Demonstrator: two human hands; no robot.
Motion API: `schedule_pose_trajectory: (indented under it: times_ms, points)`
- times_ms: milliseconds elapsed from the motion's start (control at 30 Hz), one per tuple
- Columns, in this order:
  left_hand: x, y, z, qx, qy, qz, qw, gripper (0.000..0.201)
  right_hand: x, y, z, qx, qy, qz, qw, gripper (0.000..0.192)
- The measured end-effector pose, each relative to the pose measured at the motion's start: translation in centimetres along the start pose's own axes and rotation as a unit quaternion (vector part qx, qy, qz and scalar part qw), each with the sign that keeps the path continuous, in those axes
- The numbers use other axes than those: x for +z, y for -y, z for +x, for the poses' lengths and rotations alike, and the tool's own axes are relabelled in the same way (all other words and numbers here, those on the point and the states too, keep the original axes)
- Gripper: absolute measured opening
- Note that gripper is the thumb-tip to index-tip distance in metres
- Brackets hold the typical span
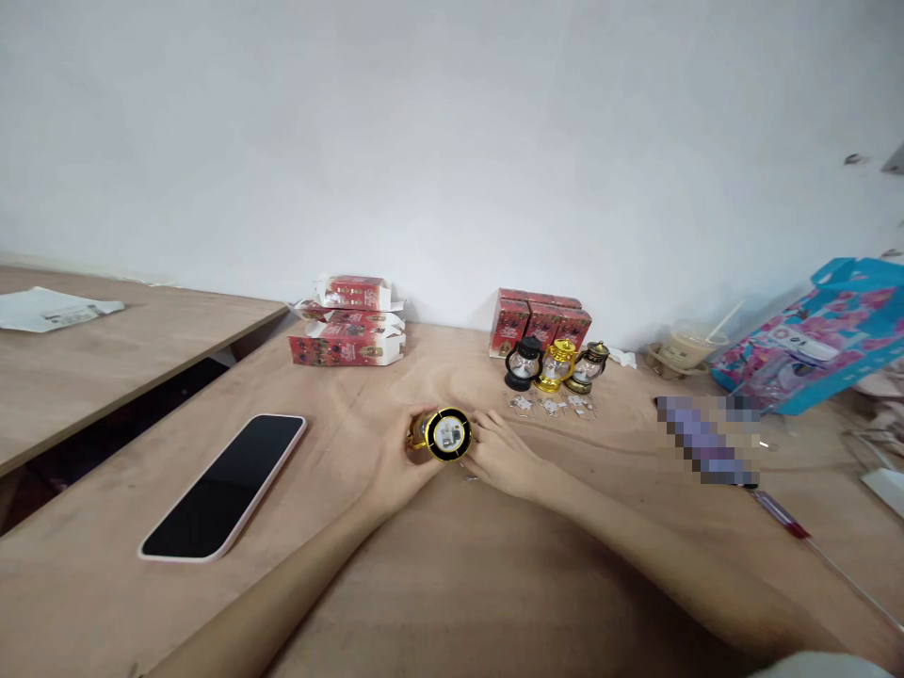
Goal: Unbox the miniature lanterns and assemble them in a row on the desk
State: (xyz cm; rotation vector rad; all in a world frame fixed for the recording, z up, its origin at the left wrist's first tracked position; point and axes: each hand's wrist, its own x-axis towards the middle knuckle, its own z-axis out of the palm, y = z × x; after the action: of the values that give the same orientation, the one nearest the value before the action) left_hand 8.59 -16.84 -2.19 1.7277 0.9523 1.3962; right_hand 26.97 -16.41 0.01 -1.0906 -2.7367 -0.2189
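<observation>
A small gold lantern [448,435] lies tipped in my hands, its round black base with a pale centre turned toward me. My left hand [402,461] is wrapped round its side. My right hand [505,452] has its fingers bent against the right rim of the base; whether a small part sits between them is hidden. Just below, a tiny metal piece [472,477] is on the table. Beyond stand three more lanterns: a black one [524,364], a gold one [557,365] and a bronze one [589,367]. Small metal-and-white pieces [551,406] lie before them.
Red boxes [540,320] stand behind the lanterns; opened red boxes [349,339] lie further left. A black-screened phone [226,490] rests at left. To the right are a drink cup [688,347], a blue floral bag [826,330], a blurred-out item [706,443] and a screwdriver [783,516].
</observation>
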Motion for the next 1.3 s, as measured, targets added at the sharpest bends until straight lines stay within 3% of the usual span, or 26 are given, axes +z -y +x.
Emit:
schedule_pose_trajectory:
  times_ms: [67, 133, 267, 367, 467, 533, 667, 800, 900, 1033, 1100, 1167, 1233, 1300]
  points:
    - [0.0, 0.0, 0.0, -0.001, -0.005, -0.001, 1.000, 0.047, 0.0, -0.4, -0.1, 0.001, -0.035, 0.017, 0.999, 0.016]
    - [0.0, -0.1, 0.1, 0.000, -0.011, -0.004, 1.000, 0.046, -0.6, -0.9, -0.3, 0.019, -0.109, 0.058, 0.992, 0.016]
    - [0.1, -0.6, 0.1, -0.009, -0.007, -0.012, 1.000, 0.047, -3.9, -0.9, -0.4, 0.075, -0.319, 0.150, 0.933, 0.014]
    - [0.0, -0.7, 0.1, -0.011, -0.002, -0.017, 1.000, 0.048, -6.2, 0.1, -0.1, 0.010, -0.360, 0.163, 0.918, 0.011]
    - [0.0, -0.6, 0.1, 0.000, -0.002, -0.012, 1.000, 0.048, -6.8, 1.0, 0.3, -0.081, -0.327, 0.142, 0.931, 0.013]
    - [0.0, -0.6, 0.1, 0.009, -0.001, -0.013, 1.000, 0.046, -6.4, 1.2, 0.5, -0.096, -0.300, 0.116, 0.942, 0.015]
    - [0.0, -0.7, 0.1, 0.014, -0.001, -0.017, 1.000, 0.043, -5.5, 0.9, 0.6, -0.072, -0.276, 0.085, 0.955, 0.016]
    - [0.0, -0.7, 0.2, 0.014, -0.001, -0.018, 1.000, 0.044, -5.6, 1.2, 0.6, -0.067, -0.290, 0.060, 0.953, 0.016]
    - [0.0, -0.6, 0.2, 0.011, 0.000, -0.019, 1.000, 0.046, -6.0, 1.5, 0.4, -0.064, -0.323, 0.088, 0.940, 0.013]
    - [0.0, -0.5, 0.1, -0.002, -0.002, -0.027, 1.000, 0.048, -5.9, 0.8, -0.5, 0.000, -0.342, 0.148, 0.928, 0.013]
    - [0.0, -0.5, 0.1, -0.010, -0.007, -0.028, 1.000, 0.047, -5.3, -0.1, -1.3, 0.028, -0.273, 0.151, 0.950, 0.011]
    - [0.0, -0.5, 0.2, -0.018, -0.011, -0.031, 0.999, 0.046, -4.5, -1.0, -2.0, 0.046, -0.157, 0.143, 0.976, 0.009]
    - [-0.1, -0.5, 0.3, -0.028, -0.014, -0.034, 0.999, 0.046, -3.6, -1.6, -2.6, 0.067, -0.060, 0.135, 0.987, 0.016]
    - [-0.1, -0.6, 0.3, -0.038, -0.015, -0.035, 0.999, 0.046, -3.0, -1.9, -3.0, 0.088, -0.009, 0.136, 0.987, 0.021]
